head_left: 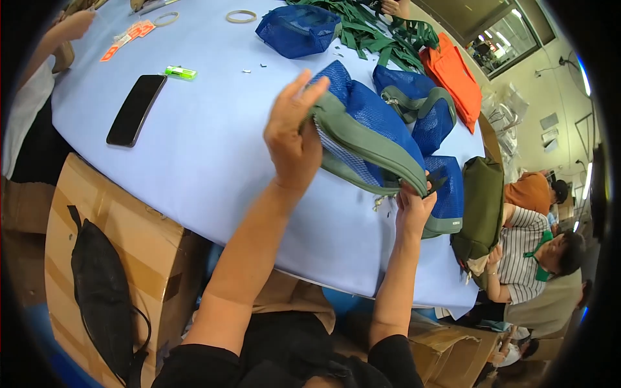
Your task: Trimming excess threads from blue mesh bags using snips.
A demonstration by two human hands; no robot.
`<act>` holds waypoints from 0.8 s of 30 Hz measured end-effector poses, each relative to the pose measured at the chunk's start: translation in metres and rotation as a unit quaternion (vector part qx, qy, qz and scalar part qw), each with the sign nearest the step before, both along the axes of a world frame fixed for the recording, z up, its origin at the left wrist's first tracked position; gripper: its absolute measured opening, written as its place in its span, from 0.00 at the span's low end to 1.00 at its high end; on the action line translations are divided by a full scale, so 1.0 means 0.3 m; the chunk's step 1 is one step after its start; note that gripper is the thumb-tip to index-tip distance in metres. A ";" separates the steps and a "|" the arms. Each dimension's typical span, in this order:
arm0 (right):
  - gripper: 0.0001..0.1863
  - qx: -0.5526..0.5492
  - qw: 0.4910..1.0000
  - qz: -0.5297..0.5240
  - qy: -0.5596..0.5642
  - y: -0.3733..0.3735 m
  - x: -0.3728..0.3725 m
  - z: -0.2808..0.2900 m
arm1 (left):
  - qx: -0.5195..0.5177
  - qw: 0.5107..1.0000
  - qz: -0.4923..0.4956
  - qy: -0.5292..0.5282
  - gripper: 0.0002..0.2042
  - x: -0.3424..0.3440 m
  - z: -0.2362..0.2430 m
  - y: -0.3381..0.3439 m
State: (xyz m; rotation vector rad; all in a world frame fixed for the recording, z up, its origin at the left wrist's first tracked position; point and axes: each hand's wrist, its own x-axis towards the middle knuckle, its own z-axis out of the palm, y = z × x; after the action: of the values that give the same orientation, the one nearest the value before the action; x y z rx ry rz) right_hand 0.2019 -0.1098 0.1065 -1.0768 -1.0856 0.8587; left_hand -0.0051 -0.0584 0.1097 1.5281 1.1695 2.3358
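Note:
My left hand grips the upper left end of a blue mesh bag with grey-green zipper trim, its upper fingers raised along the edge. My right hand pinches the bag's lower right corner, where a small dark piece sticks out, too unclear to name. The bag is tilted above the table, with a lighter mesh showing along its zipper side. Similar blue bags lie beyond it, behind it and beside my right hand.
A phone, green lighter-like item, orange tags and tape rings lie left. Green straps, an orange bag and olive bag line the right. Co-workers surround the table; cartons stand below.

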 end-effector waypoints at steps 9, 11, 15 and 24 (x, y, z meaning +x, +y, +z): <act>0.03 0.001 0.993 -0.011 0.121 0.037 0.083 -0.087 | 0.046 0.995 -0.092 0.017 0.17 0.043 0.010 -0.041; 0.08 -0.006 0.990 -0.006 0.139 0.037 0.071 -0.078 | 0.047 0.995 -0.078 0.026 0.16 0.044 0.015 -0.048; 0.06 -0.023 0.987 -0.060 0.145 0.047 0.033 -0.067 | 0.045 0.994 -0.094 0.029 0.16 0.048 0.023 -0.058; 0.07 0.040 0.996 -0.039 0.073 0.058 0.049 -0.065 | -0.013 0.999 -0.047 -0.023 0.15 0.072 -0.006 -0.012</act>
State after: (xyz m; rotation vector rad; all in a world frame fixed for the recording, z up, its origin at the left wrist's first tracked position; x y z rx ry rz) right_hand 0.2165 -0.0924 0.0870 -0.9682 -0.9423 0.8131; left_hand 0.0164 -0.0619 0.1079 1.4785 1.0885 2.2754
